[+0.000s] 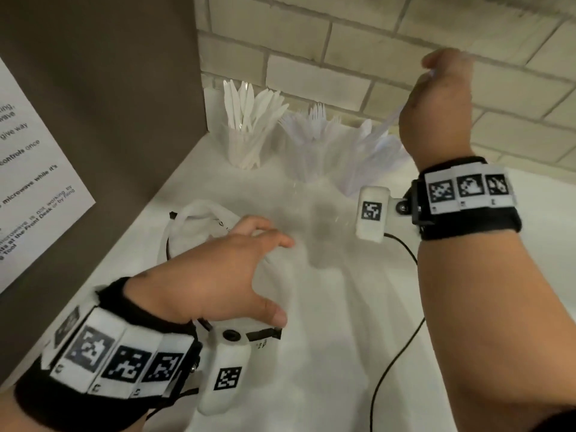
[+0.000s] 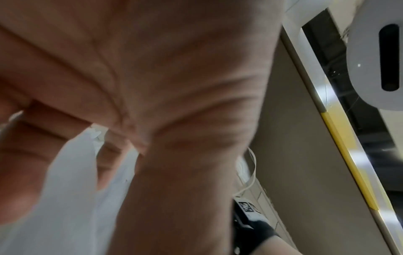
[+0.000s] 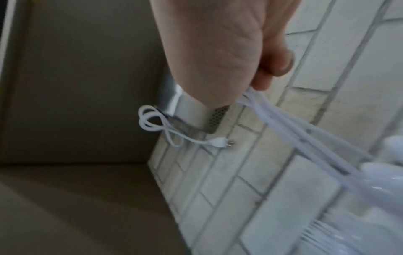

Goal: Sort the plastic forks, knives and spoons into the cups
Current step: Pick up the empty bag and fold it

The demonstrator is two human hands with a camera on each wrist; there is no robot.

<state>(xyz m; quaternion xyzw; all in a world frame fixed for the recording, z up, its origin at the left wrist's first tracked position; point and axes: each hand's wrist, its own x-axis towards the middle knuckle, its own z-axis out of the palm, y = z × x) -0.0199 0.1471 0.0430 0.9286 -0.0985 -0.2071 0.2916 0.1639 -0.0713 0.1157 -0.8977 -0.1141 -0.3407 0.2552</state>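
Note:
Three clear cups stand at the back of the white counter [image 1: 343, 307]. The left cup [image 1: 243, 141] holds white knives, the middle cup [image 1: 311, 145] holds forks and the right cup [image 1: 371, 160] holds spoons. My right hand [image 1: 436, 85] is raised above the right cup and pinches a bunch of translucent spoons [image 3: 290, 131] by their handles. Their bowls hang down toward that cup. My left hand [image 1: 274, 275] hovers low over the counter with fingers spread, holding nothing that I can make out. Its palm [image 2: 152, 69] fills the left wrist view.
A brown appliance side [image 1: 109, 104] with a paper notice [image 1: 31, 188] walls off the left. A brick wall [image 1: 343, 57] runs behind the cups. A crumpled white bag [image 1: 196, 219] lies by my left hand. A black cable [image 1: 402, 338] crosses the counter on the right.

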